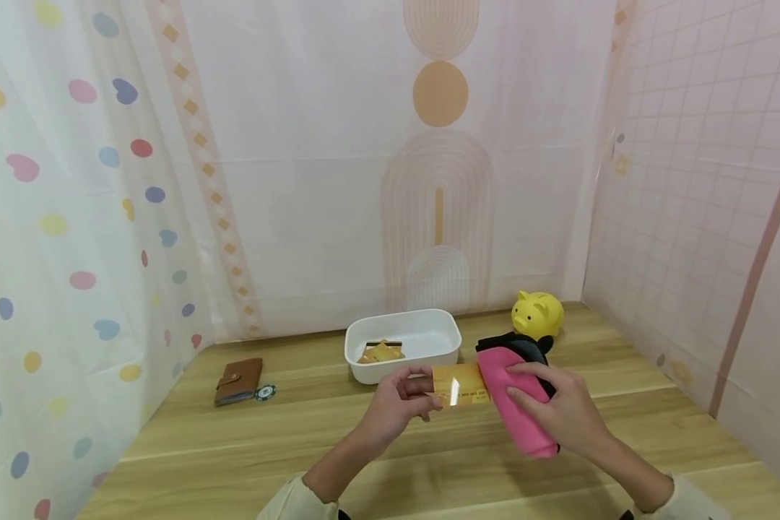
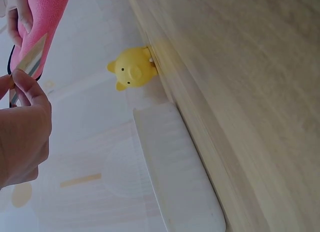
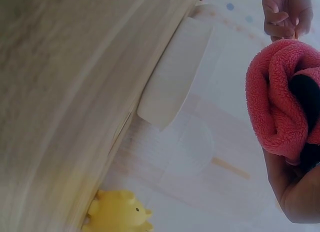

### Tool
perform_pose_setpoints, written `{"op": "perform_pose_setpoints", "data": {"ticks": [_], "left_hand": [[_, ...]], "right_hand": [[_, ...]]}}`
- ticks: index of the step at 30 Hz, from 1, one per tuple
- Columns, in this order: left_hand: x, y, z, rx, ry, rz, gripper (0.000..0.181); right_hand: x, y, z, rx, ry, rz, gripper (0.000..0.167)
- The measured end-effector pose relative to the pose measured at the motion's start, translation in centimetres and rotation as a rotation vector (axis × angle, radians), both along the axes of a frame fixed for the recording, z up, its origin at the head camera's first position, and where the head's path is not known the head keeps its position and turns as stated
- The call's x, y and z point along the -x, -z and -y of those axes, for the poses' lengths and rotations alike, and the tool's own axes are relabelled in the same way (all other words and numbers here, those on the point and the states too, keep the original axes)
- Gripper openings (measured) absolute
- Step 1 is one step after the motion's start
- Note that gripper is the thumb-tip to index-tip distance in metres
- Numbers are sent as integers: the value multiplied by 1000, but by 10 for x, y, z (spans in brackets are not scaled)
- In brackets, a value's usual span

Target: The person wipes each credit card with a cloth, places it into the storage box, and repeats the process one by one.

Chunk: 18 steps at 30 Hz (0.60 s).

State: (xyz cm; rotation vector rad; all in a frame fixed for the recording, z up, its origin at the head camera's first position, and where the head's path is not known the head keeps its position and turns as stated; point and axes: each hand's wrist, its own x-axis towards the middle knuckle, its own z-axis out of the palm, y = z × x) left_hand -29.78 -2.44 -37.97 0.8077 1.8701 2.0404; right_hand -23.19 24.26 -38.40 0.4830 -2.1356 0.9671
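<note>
In the head view my left hand [image 1: 399, 399] pinches a shiny gold card [image 1: 458, 384] by its left end. The card's right end meets a folded pink cloth [image 1: 512, 415] with black parts; whether they touch is unclear. My right hand [image 1: 565, 406] grips this cloth, thumb and fingers on its pink side. In the left wrist view the card [image 2: 31, 60] is seen nearly edge-on between thumb and fingers, with the cloth [image 2: 50, 10] beyond. The right wrist view shows the cloth [image 3: 275, 100] as fluffy and rolled in layers, dark inside, hiding most of the card.
Behind my hands stands a white tub [image 1: 403, 370] with several gold cards [image 1: 383, 352] inside. A yellow piggy bank [image 1: 538, 315] sits at the back right, partly behind the cloth. On the left lie a brown wallet [image 1: 240, 379] and a round chip [image 1: 266, 392]. Curtains surround the wooden table.
</note>
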Motion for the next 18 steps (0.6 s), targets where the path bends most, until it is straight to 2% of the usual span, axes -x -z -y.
{"op": "perform_pose_setpoints", "data": {"ticks": [10, 18], "left_hand": [[2, -1, 5, -6, -27, 14, 41], [3, -1, 6, -11, -13, -22, 38]], "right_hand": [[1, 0, -4, 12, -8, 10, 29], [1, -1, -6, 29, -8, 46, 27]]}}
